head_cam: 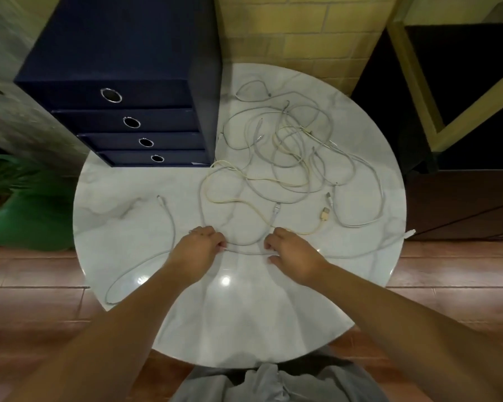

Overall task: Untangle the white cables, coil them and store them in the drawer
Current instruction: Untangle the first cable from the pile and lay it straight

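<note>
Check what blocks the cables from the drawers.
The drawer unit's four drawers are all closed; one must be opened first. Nothing else on the table lies between the white cables and it.

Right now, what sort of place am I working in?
Likely a home or small office corner: a round marble-look table by a yellow brick wall, a dark blue drawer unit on it, reddish floor tiles.
</note>
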Available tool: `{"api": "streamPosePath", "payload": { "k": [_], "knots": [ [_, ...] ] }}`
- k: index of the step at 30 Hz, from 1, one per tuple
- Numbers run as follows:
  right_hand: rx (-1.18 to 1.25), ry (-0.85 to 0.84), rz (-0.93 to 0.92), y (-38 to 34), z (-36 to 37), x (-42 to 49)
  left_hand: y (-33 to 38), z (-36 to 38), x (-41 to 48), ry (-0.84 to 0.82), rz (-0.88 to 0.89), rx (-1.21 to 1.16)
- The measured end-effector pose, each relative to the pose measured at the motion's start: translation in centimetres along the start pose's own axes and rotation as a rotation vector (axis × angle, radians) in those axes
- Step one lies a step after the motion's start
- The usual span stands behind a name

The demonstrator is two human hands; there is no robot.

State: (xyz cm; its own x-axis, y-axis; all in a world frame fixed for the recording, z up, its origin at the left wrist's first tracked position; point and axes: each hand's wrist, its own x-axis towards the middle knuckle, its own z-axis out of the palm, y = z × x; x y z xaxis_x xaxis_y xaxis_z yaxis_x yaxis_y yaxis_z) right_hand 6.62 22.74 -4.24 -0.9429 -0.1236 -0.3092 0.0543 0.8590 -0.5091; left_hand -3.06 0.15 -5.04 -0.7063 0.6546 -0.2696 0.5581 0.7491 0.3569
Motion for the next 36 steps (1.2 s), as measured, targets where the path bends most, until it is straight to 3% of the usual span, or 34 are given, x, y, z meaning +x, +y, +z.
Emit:
{"api": "streamPosePath", "payload": {
  "k": [9, 15, 20, 24, 28, 31, 34, 36],
  "knots": [
    [-0.019, 0.055, 0.197, -1.0, 1.0, 1.3, -4.6, -4.1, -1.9, -0.103, -0.026, 0.043],
    [-0.05, 0.071, 0.257, -1.1, 1.6, 1.7, -13.3, -9.9, -5.8, -0.098, -0.282, 0.052],
    [-0.089, 0.081, 0.274, -1.7, 1.9, 1.9, -17.1, -14.4, -5.8, 0.19, -0.453, 0.22],
    [-0.108, 0.09, 0.285, -2.0, 2.0, 1.8, -17.0, -17.1, -4.1, 0.514, -0.312, 0.358],
    [-0.116, 0.11, 0.298, -2.2, 2.5, 1.6, -16.0, -17.9, -1.8, 0.605, -0.284, 0.42],
    [-0.091, 0.102, 0.366, -1.9, 2.7, 1.2, -16.3, -17.1, -1.3, 0.585, -0.279, 0.48],
    [-0.09, 0.082, 0.425, -1.3, 2.4, 0.5, -17.7, -15.3, -1.3, 0.4, -0.247, 0.545],
    [-0.101, 0.075, 0.451, -0.8, 2.2, 0.1, -19.2, -13.8, -1.8, 0.28, -0.315, 0.531]
  ]
}}
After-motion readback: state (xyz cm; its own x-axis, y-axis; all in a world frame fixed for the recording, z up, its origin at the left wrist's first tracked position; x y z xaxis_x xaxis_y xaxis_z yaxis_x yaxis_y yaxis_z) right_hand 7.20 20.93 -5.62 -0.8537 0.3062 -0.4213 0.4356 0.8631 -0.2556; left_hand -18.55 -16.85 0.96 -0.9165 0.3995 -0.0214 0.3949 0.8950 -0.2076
